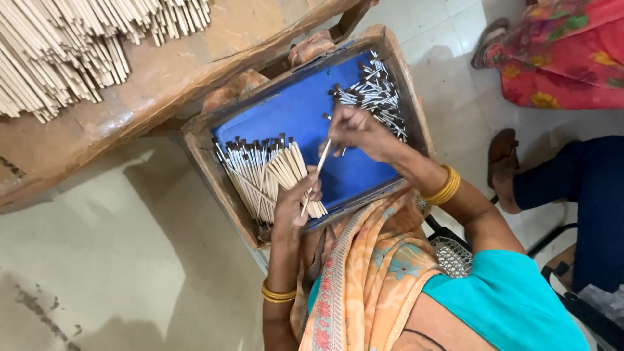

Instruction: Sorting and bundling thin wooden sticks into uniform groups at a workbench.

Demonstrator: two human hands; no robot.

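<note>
Stick (316,174): thin, pale, held w/ both hands over the tray, slanted from upper right to lower left; just right of the bundle.
Right hand (354,130): fingers pinched shut on stick's top end; gold bangles (444,186) on wrist.
Left hand (294,201): fingers curled round stick's lower end, resting on near end of the bundle; gold bangles on that wrist too.
Bundle (270,175): pale sticks w/ dark tips, lying side by side in tray's left part, tips pointing far.
Loose pile (376,97): dark-tipped sticks scattered in tray's far right corner, well apart from bundle.
Tray (305,104): blue floor, worn brown rim, sits on person's lap, tilted in view.
Bench (162,71): brown, far left of tray, dusty top.
Raw sticks (71,45): big heap of plain pale sticks on bench, far left.
Clothes: orange patterned cloth (364,273) over a teal top (507,305).
Other person (572,175): right edge, dark trousers, brown sandal on pale floor; floral red cloth far right.
</note>
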